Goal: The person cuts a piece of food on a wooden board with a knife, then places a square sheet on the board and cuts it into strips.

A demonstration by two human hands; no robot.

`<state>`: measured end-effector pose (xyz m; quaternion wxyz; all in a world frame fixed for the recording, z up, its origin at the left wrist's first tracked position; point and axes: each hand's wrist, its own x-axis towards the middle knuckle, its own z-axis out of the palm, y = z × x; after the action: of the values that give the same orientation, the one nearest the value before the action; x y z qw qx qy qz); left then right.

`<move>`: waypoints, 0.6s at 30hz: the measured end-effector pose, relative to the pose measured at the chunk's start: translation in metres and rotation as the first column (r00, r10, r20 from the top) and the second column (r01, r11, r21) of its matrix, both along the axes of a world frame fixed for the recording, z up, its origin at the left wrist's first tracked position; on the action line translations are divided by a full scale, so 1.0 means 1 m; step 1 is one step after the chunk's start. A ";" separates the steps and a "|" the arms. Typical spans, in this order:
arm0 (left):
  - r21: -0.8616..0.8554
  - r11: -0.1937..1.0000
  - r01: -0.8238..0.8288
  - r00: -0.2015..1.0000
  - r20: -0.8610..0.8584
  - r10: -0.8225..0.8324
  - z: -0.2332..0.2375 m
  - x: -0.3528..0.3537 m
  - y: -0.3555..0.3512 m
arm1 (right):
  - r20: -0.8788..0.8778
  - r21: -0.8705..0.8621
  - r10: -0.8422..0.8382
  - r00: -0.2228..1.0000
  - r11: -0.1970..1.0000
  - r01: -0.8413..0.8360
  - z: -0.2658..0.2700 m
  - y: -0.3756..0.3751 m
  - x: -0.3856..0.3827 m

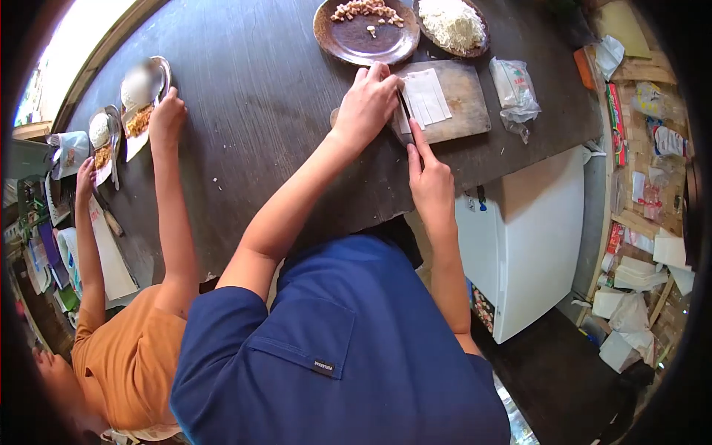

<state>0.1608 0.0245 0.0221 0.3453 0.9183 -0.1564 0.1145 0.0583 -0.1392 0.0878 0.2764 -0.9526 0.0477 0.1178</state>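
A flat white slab (pixel 428 98), marked with parallel cuts, lies on a wooden cutting board (pixel 467 96). My right hand (pixel 432 178) is closed around the handle of a knife (pixel 405 111), index finger stretched along it. The dark blade runs along the slab's left side, with a narrow white strip left of it. My left hand (pixel 367 107) has its fingers bent together at the slab's far left end, close to the blade's tip. Its fingertips are partly hidden.
Beyond the board stand a brown plate (pixel 363 48) of small brown cubes and a dish of white shreds (pixel 452 30). A plastic-wrapped packet (pixel 513 85) lies right. A person in an orange shirt (pixel 133 356) handles plates of food at left. A white fridge (pixel 541 237) stands below right.
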 end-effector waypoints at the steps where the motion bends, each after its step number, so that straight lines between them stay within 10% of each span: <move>1: -0.059 0.998 0.020 1.000 0.004 -0.019 -0.002 0.001 0.003 | 0.005 0.004 0.000 1.000 1.000 0.000 -0.001 0.000 0.000; 18: -0.151 0.988 0.034 0.999 0.044 -0.028 -0.012 -0.010 0.003 | 0.123 -0.058 0.022 0.992 0.998 -0.014 -0.028 -0.007 -0.028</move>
<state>0.1504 0.0280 0.0101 0.4127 0.8841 -0.1687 0.1397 0.0303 -0.1457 0.0596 0.2503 -0.9660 0.0252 0.0595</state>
